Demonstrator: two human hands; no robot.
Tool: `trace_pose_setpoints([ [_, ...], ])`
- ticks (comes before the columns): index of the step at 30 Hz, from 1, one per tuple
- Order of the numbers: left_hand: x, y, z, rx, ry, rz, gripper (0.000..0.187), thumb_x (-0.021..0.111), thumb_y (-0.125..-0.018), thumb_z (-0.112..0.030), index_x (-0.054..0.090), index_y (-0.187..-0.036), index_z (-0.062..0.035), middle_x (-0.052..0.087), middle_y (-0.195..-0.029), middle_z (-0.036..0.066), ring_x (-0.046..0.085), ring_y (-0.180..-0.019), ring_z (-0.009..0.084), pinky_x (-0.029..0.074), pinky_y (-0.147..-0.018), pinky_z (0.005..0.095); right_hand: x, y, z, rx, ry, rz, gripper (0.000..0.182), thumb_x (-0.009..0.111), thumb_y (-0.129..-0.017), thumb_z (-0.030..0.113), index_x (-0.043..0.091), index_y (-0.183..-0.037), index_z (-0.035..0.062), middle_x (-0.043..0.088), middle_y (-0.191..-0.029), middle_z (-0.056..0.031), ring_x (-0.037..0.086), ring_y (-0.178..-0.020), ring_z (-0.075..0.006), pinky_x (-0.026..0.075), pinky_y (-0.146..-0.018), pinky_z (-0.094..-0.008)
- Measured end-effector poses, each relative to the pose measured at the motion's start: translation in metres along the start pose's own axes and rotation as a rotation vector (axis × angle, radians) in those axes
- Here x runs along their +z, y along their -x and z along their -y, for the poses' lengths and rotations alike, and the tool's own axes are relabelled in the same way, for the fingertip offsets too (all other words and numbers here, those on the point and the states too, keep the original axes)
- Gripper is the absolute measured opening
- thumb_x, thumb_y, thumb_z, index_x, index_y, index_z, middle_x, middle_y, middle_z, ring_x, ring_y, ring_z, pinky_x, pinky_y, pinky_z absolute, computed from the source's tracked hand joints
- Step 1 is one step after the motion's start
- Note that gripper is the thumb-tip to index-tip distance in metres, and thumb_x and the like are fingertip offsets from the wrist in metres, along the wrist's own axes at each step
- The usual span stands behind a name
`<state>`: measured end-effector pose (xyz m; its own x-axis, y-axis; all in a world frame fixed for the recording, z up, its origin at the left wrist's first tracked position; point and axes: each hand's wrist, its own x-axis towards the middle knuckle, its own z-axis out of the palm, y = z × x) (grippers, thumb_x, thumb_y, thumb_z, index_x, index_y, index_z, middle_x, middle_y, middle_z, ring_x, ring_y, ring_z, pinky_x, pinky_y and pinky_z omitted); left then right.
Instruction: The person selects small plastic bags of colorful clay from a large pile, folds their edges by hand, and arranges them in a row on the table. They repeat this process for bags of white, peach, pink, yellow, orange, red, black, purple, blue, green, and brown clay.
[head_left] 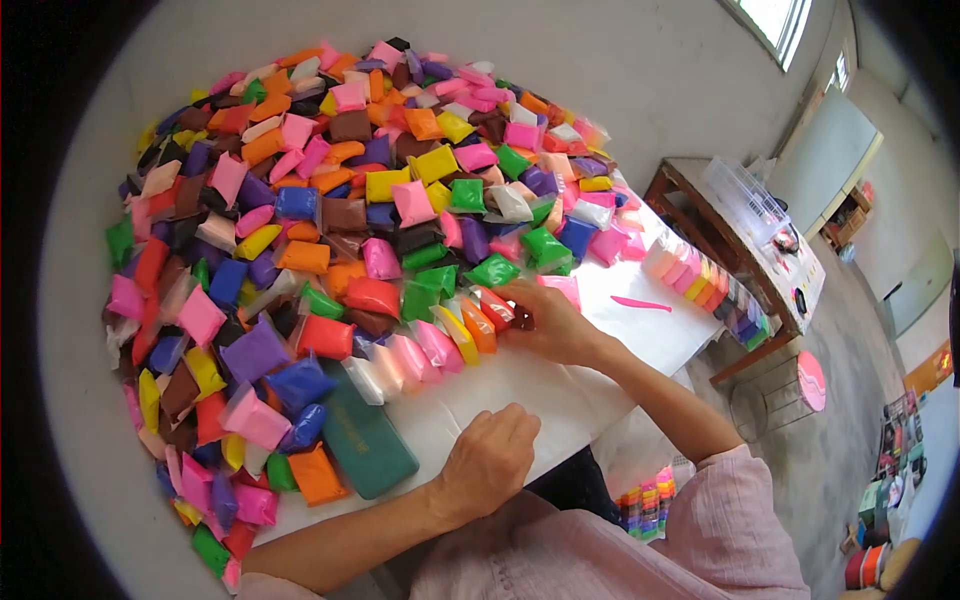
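A short row of small packets, white, peach, pink, yellow, orange and red, stands on the white tabletop (440, 410). My right hand (548, 322) is at the row's right end, its fingers closed round the red packet (494, 308). Beside that one stands the orange packet (479, 326). My left hand (492, 462) rests near the table's front edge with its fingers curled; whether anything is inside cannot be seen. To its left lies a green case (368, 445). Behind both hands rises a large heap of colourful packets (350, 215).
A pink plastic tool (641, 303) lies right of my right hand. Another packet row (700, 285) lines the table's right end. Beyond are a wooden table (690, 185) with a clear basket (745, 200), and a pink-topped stool (811, 381). More packets (648, 503) lie below the table edge.
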<state>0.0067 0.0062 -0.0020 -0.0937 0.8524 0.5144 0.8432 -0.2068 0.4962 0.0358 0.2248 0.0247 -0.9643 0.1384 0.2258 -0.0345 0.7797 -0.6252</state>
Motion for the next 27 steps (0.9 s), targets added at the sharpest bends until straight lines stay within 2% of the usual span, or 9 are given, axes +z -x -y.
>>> trace_pose_setpoints([
  [6, 0.001, 0.0, 0.0, 0.028, -0.015, -0.01, 0.018, 0.062, -0.079, 0.001, 0.055, -0.095, -0.0005, 0.053, -0.083, 0.015, 0.056, -0.074, 0.0328, 0.046, -0.068, 0.0412, -0.015, 0.017, 0.015, 0.067, -0.147, -0.071, 0.052, 0.073, -0.075, 0.001, 0.059, -0.126, 0.0025, 0.06, -0.103, -0.0104, 0.061, -0.078, -0.0141, 0.051, -0.065, -0.0283],
  [9, 0.002, -0.002, -0.001, 0.033, -0.025, 0.012, 0.017, 0.062, -0.079, 0.0, 0.055, -0.095, -0.001, 0.053, -0.082, 0.015, 0.056, -0.074, 0.0323, 0.046, -0.068, 0.041, -0.031, -0.001, 0.008, 0.003, 0.056, -0.137, 0.049, 0.073, -0.073, -0.003, 0.062, -0.12, 0.0026, 0.061, -0.104, -0.0108, 0.062, -0.077, -0.0137, 0.051, -0.064, -0.0276],
  [10, 0.002, -0.002, -0.002, 0.038, -0.028, 0.01, 0.017, 0.062, -0.079, 0.0, 0.055, -0.094, -0.001, 0.053, -0.082, 0.015, 0.056, -0.074, 0.0323, 0.046, -0.068, 0.041, -0.033, -0.015, 0.013, -0.078, 0.147, -0.225, 0.042, 0.073, -0.075, 0.001, 0.064, -0.115, 0.003, 0.061, -0.101, -0.011, 0.063, -0.074, -0.0191, 0.051, -0.065, -0.0316],
  [13, 0.0, -0.002, -0.001, 0.051, -0.044, 0.01, 0.017, 0.061, -0.079, -0.001, 0.055, -0.094, -0.0009, 0.054, -0.082, 0.015, 0.056, -0.074, 0.0321, 0.046, -0.068, 0.0411, -0.029, -0.07, 0.025, -0.393, 0.4, -0.303, 0.036, 0.069, -0.077, 0.007, 0.065, -0.113, 0.0047, 0.061, -0.096, -0.0117, 0.064, -0.072, -0.0261, 0.052, -0.067, -0.0374],
  [16, 0.001, -0.001, 0.0, 0.057, -0.042, 0.005, 0.016, 0.061, -0.079, -0.001, 0.055, -0.094, -0.0009, 0.054, -0.082, 0.015, 0.056, -0.073, 0.0321, 0.046, -0.067, 0.041, -0.013, -0.119, 0.028, -0.384, 0.676, -0.119, 0.027, 0.064, -0.079, 0.013, 0.065, -0.105, 0.0044, 0.061, -0.093, -0.013, 0.065, -0.075, -0.0312, 0.051, -0.07, -0.0418],
  [19, 0.0, 0.001, 0.002, 0.07, -0.031, -0.009, 0.015, 0.062, -0.08, -0.002, 0.055, -0.094, -0.0008, 0.054, -0.082, 0.015, 0.056, -0.073, 0.0317, 0.046, -0.067, 0.0405, 0.001, -0.15, 0.012, -0.395, 0.954, 0.012, 0.023, 0.062, -0.078, 0.013, 0.064, -0.1, 0.0042, 0.061, -0.094, -0.0131, 0.066, -0.081, -0.0298, 0.051, -0.068, -0.0422],
  [22, -0.001, 0.002, 0.002, 0.063, -0.048, 0.004, 0.014, 0.062, -0.08, -0.003, 0.056, -0.093, -0.0008, 0.054, -0.082, 0.015, 0.056, -0.073, 0.0316, 0.046, -0.066, 0.0402, -0.002, -0.156, 0.009, -0.483, 0.956, -0.031, 0.023, 0.062, -0.079, 0.015, 0.063, -0.099, 0.0028, 0.061, -0.093, -0.0138, 0.066, -0.082, -0.0299, 0.051, -0.068, -0.042],
  [25, -0.003, 0.001, 0.0, 0.05, -0.105, -0.013, 0.014, 0.063, -0.082, -0.005, 0.056, -0.093, -0.0006, 0.054, -0.082, 0.015, 0.056, -0.073, 0.0323, 0.045, -0.066, 0.0408, -0.026, -0.126, 0.021, -0.398, 0.854, -0.161, 0.025, 0.064, -0.079, 0.014, 0.063, -0.101, 0.0031, 0.062, -0.094, -0.0137, 0.067, -0.08, -0.0308, 0.053, -0.07, -0.0406],
  [27, -0.005, -0.001, -0.002, 0.027, -0.136, -0.072, 0.015, 0.063, -0.083, -0.007, 0.057, -0.095, -0.0001, 0.054, -0.082, 0.015, 0.056, -0.073, 0.0329, 0.045, -0.066, 0.0413, -0.043, -0.08, 0.031, -0.478, 0.78, -0.415, 0.028, 0.069, -0.078, 0.013, 0.064, -0.104, 0.0036, 0.063, -0.093, -0.0118, 0.066, -0.076, -0.0289, 0.054, -0.068, -0.0375],
])
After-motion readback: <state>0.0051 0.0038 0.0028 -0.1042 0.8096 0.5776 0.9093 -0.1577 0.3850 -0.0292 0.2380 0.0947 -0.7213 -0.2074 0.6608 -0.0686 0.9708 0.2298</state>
